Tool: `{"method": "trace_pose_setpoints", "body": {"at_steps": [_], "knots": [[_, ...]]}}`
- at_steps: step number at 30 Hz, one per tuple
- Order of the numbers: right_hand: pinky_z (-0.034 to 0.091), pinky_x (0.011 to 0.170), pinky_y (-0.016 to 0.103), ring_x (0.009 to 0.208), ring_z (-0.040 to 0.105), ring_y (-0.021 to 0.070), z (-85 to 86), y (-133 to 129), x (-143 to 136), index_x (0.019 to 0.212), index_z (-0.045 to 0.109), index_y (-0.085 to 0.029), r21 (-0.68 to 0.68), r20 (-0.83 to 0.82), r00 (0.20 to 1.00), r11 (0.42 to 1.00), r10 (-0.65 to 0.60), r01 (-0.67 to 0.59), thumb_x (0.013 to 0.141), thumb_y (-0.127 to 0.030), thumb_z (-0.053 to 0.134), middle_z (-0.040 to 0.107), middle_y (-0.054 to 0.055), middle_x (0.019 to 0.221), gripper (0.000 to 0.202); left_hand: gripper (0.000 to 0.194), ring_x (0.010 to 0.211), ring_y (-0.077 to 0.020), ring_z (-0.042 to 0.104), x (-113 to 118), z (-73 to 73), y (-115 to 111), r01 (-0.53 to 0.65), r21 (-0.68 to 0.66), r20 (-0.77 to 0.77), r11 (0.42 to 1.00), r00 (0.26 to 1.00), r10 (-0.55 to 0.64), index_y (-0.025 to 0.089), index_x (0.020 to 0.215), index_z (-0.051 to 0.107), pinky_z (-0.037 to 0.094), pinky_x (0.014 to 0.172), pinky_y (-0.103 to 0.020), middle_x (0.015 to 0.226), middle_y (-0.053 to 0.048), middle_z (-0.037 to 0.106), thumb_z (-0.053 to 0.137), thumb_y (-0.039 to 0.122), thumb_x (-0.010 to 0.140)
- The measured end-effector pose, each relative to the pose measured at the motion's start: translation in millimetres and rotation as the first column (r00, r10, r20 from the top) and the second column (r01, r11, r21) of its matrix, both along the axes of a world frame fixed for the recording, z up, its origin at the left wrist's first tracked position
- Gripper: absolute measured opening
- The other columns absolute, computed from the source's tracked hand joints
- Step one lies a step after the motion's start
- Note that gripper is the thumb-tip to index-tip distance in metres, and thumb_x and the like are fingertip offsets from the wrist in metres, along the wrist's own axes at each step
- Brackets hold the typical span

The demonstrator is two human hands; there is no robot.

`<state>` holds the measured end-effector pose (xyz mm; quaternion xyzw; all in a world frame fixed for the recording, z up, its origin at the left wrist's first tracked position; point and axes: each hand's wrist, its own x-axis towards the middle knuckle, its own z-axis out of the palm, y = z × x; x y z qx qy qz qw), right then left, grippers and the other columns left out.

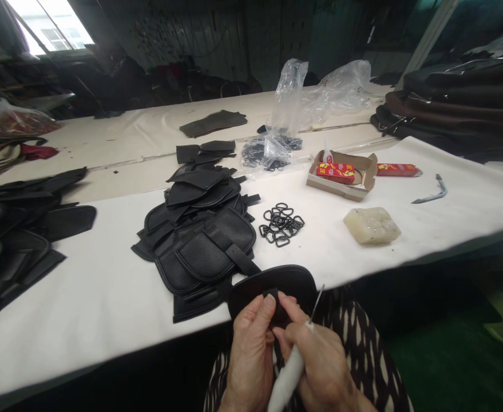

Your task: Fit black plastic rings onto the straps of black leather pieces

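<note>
At the lower centre of the frame we have a rounded black piece (296,278), its far edge reaching over the near edge of the white-covered worktop (105,274). Our left hand (251,337) is closed on it, thumb and fingers pinching a small dark tab (270,292) near its middle. Our right hand (322,355) is wrapped about the pale handle of a pointed tool (288,377), its thin metal shaft slanting up and to the right, while the fingertips of that same hand meet the piece beside the tab. Below our hands we see patterned cloth (363,337).

Just beyond the piece, left of centre, we see a heap of similar black pieces (208,234), overlapping one another; a second dark heap (19,246) fills the left edge. Near the centre lies a cluster of black D-shaped rings (282,222). Right of centre we find a yellowish block (371,226), and behind it an open cardboard box (341,191) with a red packet (337,172) in it. A bent tool (438,191) lies farther right. Clear plastic (292,103) stands crumpled at upper centre, and dark stacked goods (461,109) rise at upper right.
</note>
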<state>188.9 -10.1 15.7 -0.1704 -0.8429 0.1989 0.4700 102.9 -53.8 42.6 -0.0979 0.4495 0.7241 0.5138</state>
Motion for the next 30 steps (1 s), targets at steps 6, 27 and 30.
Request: {"method": "trace_pose_setpoints", "body": {"at_steps": [6,27,30], "knots": [[0.054,0.055,0.023,0.049,0.064,0.0150,1.2,-1,-1,0.078,0.053,-0.017,-0.004,-0.011,1.000,1.000,-0.010,0.010,0.086,-0.008,0.049,0.066,0.006,0.062,0.012,0.017,0.070,-0.0142,0.062,0,-0.2,-1,0.054,-0.014,-0.120,0.998,0.991,-0.056,0.012,0.076,0.069,0.048,0.068,-0.023,0.076,-0.006,0.068,0.071,0.027,0.071],[0.038,0.038,0.021,0.036,0.046,0.0105,45.4,52,61,0.094,0.057,-0.019,-0.279,0.124,0.991,0.956,-0.058,0.091,0.082,-0.069,0.039,0.054,-0.002,0.054,0.054,0.017,0.065,-0.0200,0.068,-7,3.8,7,0.016,-0.094,-0.086,0.995,0.996,-0.024,0.009,0.070,0.071,0.056,0.067,-0.028,0.069,-0.010,0.073,0.077,0.022,0.061],[0.038,0.041,0.023,0.041,0.047,0.0123,50.4,60,66,0.093,0.059,-0.020,-0.368,0.065,0.956,0.883,-0.287,0.290,0.081,-0.068,0.042,0.053,-0.003,0.055,0.052,0.019,0.065,-0.0227,0.069,-12,0.6,16,0.077,-0.111,-0.068,0.991,0.994,-0.084,0.008,0.070,0.071,0.057,0.066,-0.029,0.070,-0.013,0.073,0.079,0.020,0.058]]}}
